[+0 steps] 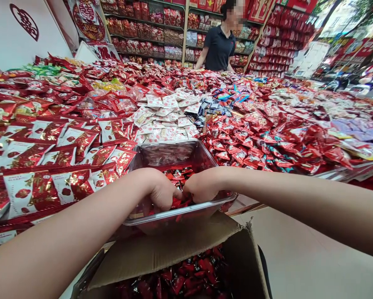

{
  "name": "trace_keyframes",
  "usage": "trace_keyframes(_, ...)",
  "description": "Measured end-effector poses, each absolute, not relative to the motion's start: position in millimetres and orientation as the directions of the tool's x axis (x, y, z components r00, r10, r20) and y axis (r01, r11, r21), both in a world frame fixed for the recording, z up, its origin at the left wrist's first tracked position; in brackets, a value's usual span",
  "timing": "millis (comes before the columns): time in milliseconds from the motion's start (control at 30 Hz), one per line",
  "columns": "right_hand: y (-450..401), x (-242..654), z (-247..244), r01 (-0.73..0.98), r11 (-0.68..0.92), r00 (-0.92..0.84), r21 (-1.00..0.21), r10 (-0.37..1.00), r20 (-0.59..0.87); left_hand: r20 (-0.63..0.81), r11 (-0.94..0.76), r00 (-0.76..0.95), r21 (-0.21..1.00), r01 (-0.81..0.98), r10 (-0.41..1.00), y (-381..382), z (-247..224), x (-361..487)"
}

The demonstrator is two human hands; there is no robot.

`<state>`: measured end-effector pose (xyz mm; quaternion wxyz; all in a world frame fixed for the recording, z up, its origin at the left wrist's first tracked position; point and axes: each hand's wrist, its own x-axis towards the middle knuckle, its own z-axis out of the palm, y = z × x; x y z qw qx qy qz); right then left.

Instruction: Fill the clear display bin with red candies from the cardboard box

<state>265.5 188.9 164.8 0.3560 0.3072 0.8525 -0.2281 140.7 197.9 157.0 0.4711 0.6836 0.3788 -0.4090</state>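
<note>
A clear plastic bin (174, 214) stands at the table's front edge with small red-wrapped candies (180, 171) inside. Both hands reach down into it. My left hand (163, 191) is bent at the wrist, its fingers curled down among the candies and mostly hidden. Close beside it on the right, my right hand (200, 185) has its fingers curled in against the same candies, the tips out of sight. Whether either hand grips a piece cannot be made out. Just below the bin, an open cardboard box (161, 253) holds more red-wrapped candies (192, 276).
Large red and white packets (70, 182) lie left of the bin, white packets (167, 118) behind it, red candies (245, 141) to its right. A person (219, 45) in a dark shirt stands behind the table, before shelves (149, 31) of goods.
</note>
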Motion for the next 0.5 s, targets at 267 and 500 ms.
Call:
trace_keyframes(267, 188.0, 268.5, 175.1, 0.624, 0.753, -0.619, -0.209, 0.313, -0.721, -0.913, -0.119, 0.402, 0.392, 0.912, 0.067, 198.4, 157.3, 141.8)
trace_keyframes(500, 186.6, 271.0, 175.2, 0.618, 0.746, -0.627, -0.247, 0.279, -0.727, -0.929, -0.105, 0.363, 0.355, 0.929, 0.075, 197.8, 153.9, 143.4)
